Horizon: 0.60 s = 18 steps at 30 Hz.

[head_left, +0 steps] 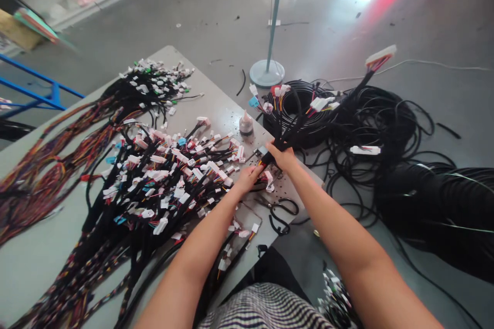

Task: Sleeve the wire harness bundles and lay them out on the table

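Over the table's right corner I hold a black-wrapped wire harness (291, 134) whose branches fan out to white, blue and red connectors. My right hand (281, 157) is closed around its trunk where the branches split. Just below and to the left, my left hand (249, 179) grips the same harness, where some orange and red wires show. Part of the trunk is hidden by my fingers. Black-handled scissors (283, 209) lie on the table close beneath my hands. A small bottle with a pointed tip (246, 124) stands beyond my left hand.
Many harnesses with white connectors (170, 169) cover the table (216, 85). Another bundle (150, 79) lies at its far end. Coils of black tubing (370, 118) and a big black roll (436, 211) sit on the floor at right. A pole's round base (267, 73) stands beyond the table.
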Motion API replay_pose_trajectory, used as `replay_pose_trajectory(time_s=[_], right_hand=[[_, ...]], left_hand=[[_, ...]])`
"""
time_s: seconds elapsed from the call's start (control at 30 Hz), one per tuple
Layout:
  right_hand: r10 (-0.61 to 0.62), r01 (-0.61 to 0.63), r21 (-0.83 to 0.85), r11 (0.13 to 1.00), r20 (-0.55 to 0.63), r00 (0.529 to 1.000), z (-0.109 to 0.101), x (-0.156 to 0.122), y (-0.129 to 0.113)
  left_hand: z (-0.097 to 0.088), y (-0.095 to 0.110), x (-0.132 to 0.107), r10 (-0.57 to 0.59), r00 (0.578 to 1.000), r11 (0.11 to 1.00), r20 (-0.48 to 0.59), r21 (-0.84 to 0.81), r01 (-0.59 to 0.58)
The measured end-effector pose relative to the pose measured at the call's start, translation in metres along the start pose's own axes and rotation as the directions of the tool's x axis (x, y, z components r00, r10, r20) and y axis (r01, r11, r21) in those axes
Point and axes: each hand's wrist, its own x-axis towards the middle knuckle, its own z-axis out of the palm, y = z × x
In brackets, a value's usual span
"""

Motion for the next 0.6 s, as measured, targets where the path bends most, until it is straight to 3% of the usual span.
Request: replay_pose_trajectory(time_s=[0.1, 0.2, 0.37, 0.5, 0.6], right_hand=[[0.061, -0.065, 0.028, 0.997, 0.125, 0.99, -0.015, -0.008, -0.001], [0.068, -0.06, -0.122, 0.991, 0.062, 0.996, -0.02, -0.009, -0.001], [-0.019, -0.061, -0.517, 0.854, -0.147, 0.989, -0.003, -0.012, -0.005], [-0.039, -0.086, -0.58, 0.81, -0.2, 0.979, 0.01, -0.023, -0.006], [-0.038, -0.077, -0.584, 0.808, -0.183, 0.982, 0.016, -0.023, -0.006]], left_hand=[[-0.006, -0.009, -0.002, -0.05, 0.992, 0.992, 0.113, -0.111, 0.063], [-0.013, -0.012, -0.003, -0.08, 0.972, 0.974, 0.219, -0.192, 0.124], [-0.015, -0.013, -0.008, -0.165, 0.973, 0.963, 0.161, -0.187, 0.194], [-0.018, -0.016, -0.016, -0.118, 0.985, 0.978, 0.124, -0.155, 0.136], [-0.022, -0.007, -0.012, -0.143, 0.969, 0.961, 0.203, -0.204, 0.185]])
